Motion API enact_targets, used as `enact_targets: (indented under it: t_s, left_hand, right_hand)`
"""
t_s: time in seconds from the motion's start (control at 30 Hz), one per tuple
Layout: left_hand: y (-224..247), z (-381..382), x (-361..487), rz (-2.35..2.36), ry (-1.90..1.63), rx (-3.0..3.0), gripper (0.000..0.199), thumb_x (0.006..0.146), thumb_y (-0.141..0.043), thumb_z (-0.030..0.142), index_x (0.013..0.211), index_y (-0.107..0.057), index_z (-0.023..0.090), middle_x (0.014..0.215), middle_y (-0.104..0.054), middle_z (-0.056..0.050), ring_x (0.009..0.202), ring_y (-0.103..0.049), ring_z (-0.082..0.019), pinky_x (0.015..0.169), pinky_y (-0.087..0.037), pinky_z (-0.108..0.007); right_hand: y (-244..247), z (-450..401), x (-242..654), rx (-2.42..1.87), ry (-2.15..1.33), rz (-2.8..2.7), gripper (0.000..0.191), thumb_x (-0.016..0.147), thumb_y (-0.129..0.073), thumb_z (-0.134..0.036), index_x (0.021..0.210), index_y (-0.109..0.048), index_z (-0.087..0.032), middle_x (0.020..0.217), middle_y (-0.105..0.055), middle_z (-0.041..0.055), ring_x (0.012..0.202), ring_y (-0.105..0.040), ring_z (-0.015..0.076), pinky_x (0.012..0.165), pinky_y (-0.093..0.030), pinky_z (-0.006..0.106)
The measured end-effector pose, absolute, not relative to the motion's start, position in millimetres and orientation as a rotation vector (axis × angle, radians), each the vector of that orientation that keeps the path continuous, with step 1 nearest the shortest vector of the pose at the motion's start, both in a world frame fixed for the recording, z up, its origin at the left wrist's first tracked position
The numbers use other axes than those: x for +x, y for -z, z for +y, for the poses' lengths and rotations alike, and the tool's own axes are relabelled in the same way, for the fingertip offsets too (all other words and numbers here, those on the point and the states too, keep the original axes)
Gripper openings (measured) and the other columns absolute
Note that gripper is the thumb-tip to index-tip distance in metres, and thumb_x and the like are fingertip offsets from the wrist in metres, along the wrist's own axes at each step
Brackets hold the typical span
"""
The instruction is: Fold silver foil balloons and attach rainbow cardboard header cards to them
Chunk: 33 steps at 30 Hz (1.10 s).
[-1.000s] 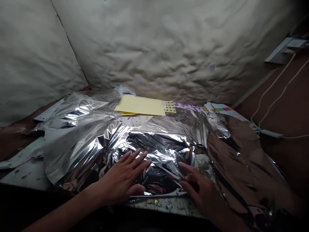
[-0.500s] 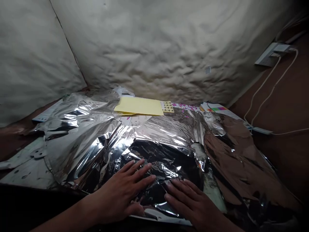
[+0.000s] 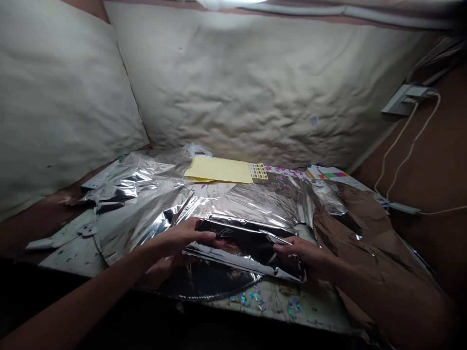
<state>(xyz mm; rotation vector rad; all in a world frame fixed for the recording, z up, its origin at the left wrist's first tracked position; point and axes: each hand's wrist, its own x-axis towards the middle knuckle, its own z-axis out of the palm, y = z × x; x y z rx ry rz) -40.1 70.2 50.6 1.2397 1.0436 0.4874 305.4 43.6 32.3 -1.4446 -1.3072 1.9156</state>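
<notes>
One dark, shiny packet (image 3: 244, 248), flat under two palms earlier, is now gripped at lower center. The left hand (image 3: 193, 233) and right hand (image 3: 302, 250) pinch its opposite ends, thumbs on top, fingers curled beneath. Beyond it, at center, lies one yellow sheet stack (image 3: 221, 170); two white cords (image 3: 399, 146) hang at right.

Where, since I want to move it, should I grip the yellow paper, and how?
Probably pinch the yellow paper at its near edge, left of the middle, coming from the wearer's side, thumb above, fingertips below. It lies flat and thin, but that edge seems slightly lifted there; its right end meets the label sheet.
</notes>
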Motion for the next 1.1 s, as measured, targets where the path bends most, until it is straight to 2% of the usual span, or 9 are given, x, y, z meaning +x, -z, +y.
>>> enact_targets:
  t_s: [0.07,0.17,0.3,0.37,0.47,0.63,0.77,0.9,1.1]
  left_hand:
    - [-43.3,70.0,-36.7,1.192,-0.502,1.267,0.037,0.069,-0.079,0.047,0.082,-0.064,0.016,0.071,-0.064,0.001,0.062,-0.056,-0.016,0.058,-0.042,-0.025]
    - [-33.5,73.2,-35.2,1.235,-0.505,1.361,0.036,0.072,-0.074,0.049,0.077,-0.060,0.016,0.062,-0.054,0.004,0.057,-0.050,-0.013,0.055,-0.037,-0.024]
    - [-30.6,75.6,-38.7,1.337,-0.515,1.532,0.060,0.078,-0.068,0.050,0.127,-0.055,0.018,0.072,-0.060,0.002,0.067,-0.059,-0.019,0.061,-0.043,-0.027]
    - [-36.3,72.0,-37.8,1.530,-0.501,1.771,0.075,0.083,-0.063,0.051,0.146,-0.038,0.020,0.082,-0.066,-0.003,0.078,-0.064,-0.024,0.069,-0.048,-0.032]
    - [-47.3,60.8,-24.5,1.805,-0.563,2.279,0.074,0.091,-0.056,0.046,0.153,-0.027,0.018,0.115,-0.066,-0.014,0.105,-0.063,-0.032,0.088,-0.048,-0.044]
    - [-34.4,45.3,18.8,1.421,-0.385,2.741,0.067,0.098,-0.042,0.055,0.153,-0.031,0.019,0.156,-0.036,-0.015,0.147,-0.027,-0.033,0.116,-0.026,-0.051]
    - [-6.9,47.8,34.4,1.440,-0.193,2.602,0.076,0.095,-0.037,0.066,0.155,-0.028,0.021,0.161,-0.024,-0.015,0.149,-0.017,-0.036,0.117,-0.018,-0.059]
    - [2.1,51.4,33.3,1.439,-0.236,2.584,0.077,0.094,-0.035,0.069,0.155,-0.028,0.023,0.162,-0.022,-0.014,0.150,-0.014,-0.036,0.117,-0.015,-0.061]
    - [0.0,51.4,33.1,1.449,-0.245,2.634,0.075,0.094,-0.035,0.067,0.155,-0.027,0.024,0.162,-0.024,-0.013,0.150,-0.015,-0.036,0.117,-0.015,-0.060]
  right_hand:
    - [-34.7,38.0,307.3,-1.437,-1.827,-1.341,0.044,0.069,-0.078,-0.057,0.069,-0.061,-0.016,0.059,-0.048,-0.0045,0.051,-0.039,0.0080,0.047,-0.028,0.021]
    - [-38.0,26.7,310.4,-1.454,-1.589,-1.354,0.051,0.068,-0.081,-0.050,0.106,-0.066,-0.019,0.075,-0.059,-0.0015,0.066,-0.056,0.0140,0.058,-0.041,0.024]
    - [-27.9,18.4,309.8,-1.524,-1.344,-1.308,0.071,0.072,-0.074,-0.045,0.132,-0.052,-0.016,0.062,-0.054,-0.0056,0.054,-0.050,0.0128,0.051,-0.037,0.024]
    - [-17.8,17.8,308.8,-1.508,-1.298,-1.283,0.068,0.074,-0.070,-0.044,0.132,-0.050,-0.015,0.057,-0.051,-0.0068,0.051,-0.048,0.0123,0.048,-0.035,0.024]
    - [-6.0,18.6,308.6,-1.479,-1.246,-1.303,0.063,0.077,-0.068,-0.040,0.132,-0.050,-0.016,0.058,-0.054,-0.0059,0.052,-0.050,0.0123,0.049,-0.037,0.023]
    - [-4.8,16.4,310.5,-1.517,-1.188,-1.373,0.063,0.081,-0.064,-0.043,0.135,-0.050,-0.015,0.060,-0.058,-0.0041,0.052,-0.053,0.0135,0.050,-0.042,0.025]
    - [-11.4,4.5,311.6,-1.618,-0.784,-1.578,0.058,0.087,-0.060,-0.039,0.140,-0.048,-0.019,0.102,-0.066,0.0091,0.085,-0.066,0.0226,0.072,-0.055,0.037]
    - [-18.3,-7.0,294.0,-1.467,-0.132,-1.918,0.047,0.095,-0.051,-0.029,0.142,-0.047,-0.025,0.148,-0.044,0.0128,0.136,-0.042,0.0312,0.108,-0.041,0.052]
    - [-10.1,6.1,259.2,-1.609,-0.156,-2.408,0.059,0.098,-0.048,-0.047,0.152,-0.037,-0.024,0.162,-0.025,0.0102,0.149,-0.020,0.0340,0.116,-0.028,0.057]
